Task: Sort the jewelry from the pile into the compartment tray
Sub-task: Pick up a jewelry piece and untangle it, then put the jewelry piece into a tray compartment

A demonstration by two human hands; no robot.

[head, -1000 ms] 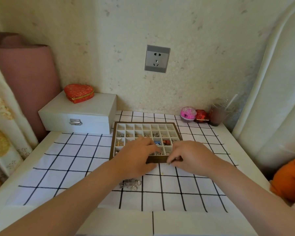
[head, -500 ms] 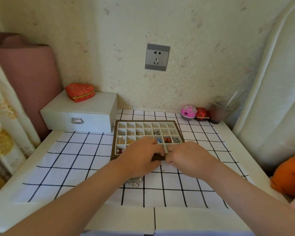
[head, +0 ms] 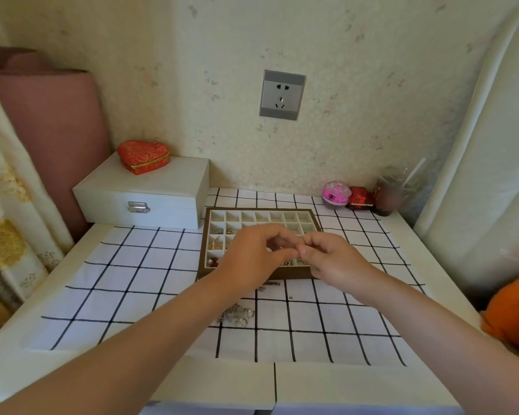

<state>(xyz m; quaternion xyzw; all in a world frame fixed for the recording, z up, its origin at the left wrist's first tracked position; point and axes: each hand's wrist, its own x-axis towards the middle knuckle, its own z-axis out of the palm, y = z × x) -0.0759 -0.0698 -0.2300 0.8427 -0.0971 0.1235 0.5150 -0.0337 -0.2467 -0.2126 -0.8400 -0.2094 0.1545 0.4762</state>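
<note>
Raised above the near rows of the brown-rimmed compartment tray [head: 261, 209]: left hand [head: 252, 259] and right hand [head: 333, 262], fingers curled, thumb and forefinger tips brought together where the two meet. Impossible to tell whether anything small is pinched there, or by which hand. Rings and other small pieces in several cells on the tray's left side, far row bare. Nearer than the tray, on the black-and-white checked cloth [head: 132, 265], the silvery jewelry pile [head: 236, 315], partly behind the left forearm; a few stray pieces [head: 270, 284] just beside the tray's near rim. At back left, a white latched box [head: 144, 190] with a red heart-shaped case [head: 143, 156] on top.
</note>
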